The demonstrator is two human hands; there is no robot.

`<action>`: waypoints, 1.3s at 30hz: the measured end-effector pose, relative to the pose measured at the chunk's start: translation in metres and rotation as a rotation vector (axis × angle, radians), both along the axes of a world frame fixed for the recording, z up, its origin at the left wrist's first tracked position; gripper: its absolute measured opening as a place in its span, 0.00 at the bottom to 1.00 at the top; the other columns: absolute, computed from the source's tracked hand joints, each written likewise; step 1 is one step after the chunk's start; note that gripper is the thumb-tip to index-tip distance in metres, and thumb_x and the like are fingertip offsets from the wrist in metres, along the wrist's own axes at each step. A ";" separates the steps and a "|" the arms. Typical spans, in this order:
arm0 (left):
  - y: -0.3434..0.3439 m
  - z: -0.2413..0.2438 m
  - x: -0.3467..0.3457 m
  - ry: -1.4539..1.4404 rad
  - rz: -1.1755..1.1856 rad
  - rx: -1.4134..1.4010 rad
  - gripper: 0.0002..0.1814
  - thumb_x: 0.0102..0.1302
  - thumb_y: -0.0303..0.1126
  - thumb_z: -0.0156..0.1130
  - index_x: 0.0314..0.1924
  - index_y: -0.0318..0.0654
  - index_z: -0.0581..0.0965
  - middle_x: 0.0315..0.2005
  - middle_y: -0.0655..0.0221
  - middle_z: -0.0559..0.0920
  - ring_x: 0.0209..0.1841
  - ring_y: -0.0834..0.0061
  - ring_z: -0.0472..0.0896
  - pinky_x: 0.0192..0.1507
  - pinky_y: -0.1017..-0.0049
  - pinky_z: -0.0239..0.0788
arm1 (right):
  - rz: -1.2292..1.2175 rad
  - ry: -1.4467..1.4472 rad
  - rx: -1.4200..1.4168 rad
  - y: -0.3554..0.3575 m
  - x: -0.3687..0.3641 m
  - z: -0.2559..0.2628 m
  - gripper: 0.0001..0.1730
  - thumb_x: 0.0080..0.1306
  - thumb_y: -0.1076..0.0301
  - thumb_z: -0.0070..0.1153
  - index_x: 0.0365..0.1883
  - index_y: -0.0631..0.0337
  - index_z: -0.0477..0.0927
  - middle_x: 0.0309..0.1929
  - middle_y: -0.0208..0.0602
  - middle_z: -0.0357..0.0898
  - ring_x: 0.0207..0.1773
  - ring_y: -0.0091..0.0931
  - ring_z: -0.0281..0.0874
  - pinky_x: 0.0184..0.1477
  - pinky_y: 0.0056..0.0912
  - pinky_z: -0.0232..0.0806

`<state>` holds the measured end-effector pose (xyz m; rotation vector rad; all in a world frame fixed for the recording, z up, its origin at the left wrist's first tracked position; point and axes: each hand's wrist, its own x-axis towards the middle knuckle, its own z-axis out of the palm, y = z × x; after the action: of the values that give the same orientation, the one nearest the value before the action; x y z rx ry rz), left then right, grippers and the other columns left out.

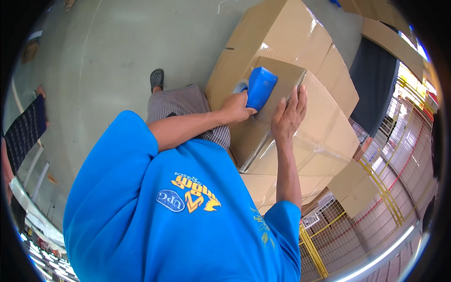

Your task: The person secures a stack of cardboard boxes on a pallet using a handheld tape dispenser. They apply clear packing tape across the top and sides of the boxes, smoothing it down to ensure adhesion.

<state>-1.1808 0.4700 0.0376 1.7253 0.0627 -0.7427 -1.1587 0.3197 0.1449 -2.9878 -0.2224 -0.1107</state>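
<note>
In my left hand [236, 108] is a blue handheld tape dispenser [262, 88], resting against the brown face of a cardboard carton [285, 79]. A pale tape roll [241, 85] shows beside its body. My right hand [289, 114] lies flat over the carton's edge, fingers extended and thumb apart, and grips nothing. Glossy clear packing tape [259, 151] runs along this edge on both sides of my right hand. Where the dispenser's blade meets the tape is hidden.
Larger taped cartons [299, 35] stand behind and beneath. A grey clog [157, 78] is on the concrete floor [119, 46] beyond my knee. At far left is another person's dark patterned garment [24, 130]. Yellow-framed mesh fencing [310, 253] and a dark panel [373, 81] are at right.
</note>
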 end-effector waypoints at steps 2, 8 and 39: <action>0.001 0.000 0.001 -0.011 -0.031 0.035 0.29 0.55 0.41 0.73 0.52 0.34 0.74 0.42 0.47 0.83 0.46 0.49 0.82 0.50 0.58 0.72 | 0.018 -0.020 0.012 -0.003 0.001 -0.001 0.28 0.73 0.64 0.47 0.69 0.63 0.65 0.74 0.47 0.58 0.76 0.44 0.51 0.74 0.49 0.46; 0.011 0.022 0.002 -0.043 -0.067 -0.051 0.29 0.56 0.44 0.72 0.51 0.31 0.75 0.42 0.47 0.83 0.47 0.49 0.82 0.51 0.59 0.72 | -0.004 -0.031 0.065 -0.016 -0.002 -0.007 0.28 0.74 0.63 0.46 0.69 0.64 0.64 0.74 0.47 0.58 0.77 0.44 0.52 0.75 0.48 0.45; 0.002 0.039 -0.004 0.011 -0.153 -0.099 0.35 0.59 0.55 0.67 0.54 0.32 0.75 0.47 0.47 0.82 0.49 0.54 0.82 0.52 0.61 0.73 | -0.115 -0.070 0.358 -0.020 -0.010 -0.008 0.27 0.76 0.59 0.41 0.68 0.64 0.65 0.67 0.48 0.67 0.70 0.43 0.61 0.72 0.45 0.51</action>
<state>-1.1845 0.4724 0.0771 1.6441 -0.0988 -0.8538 -1.1689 0.2996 0.1368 -2.6404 -0.0321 -0.2402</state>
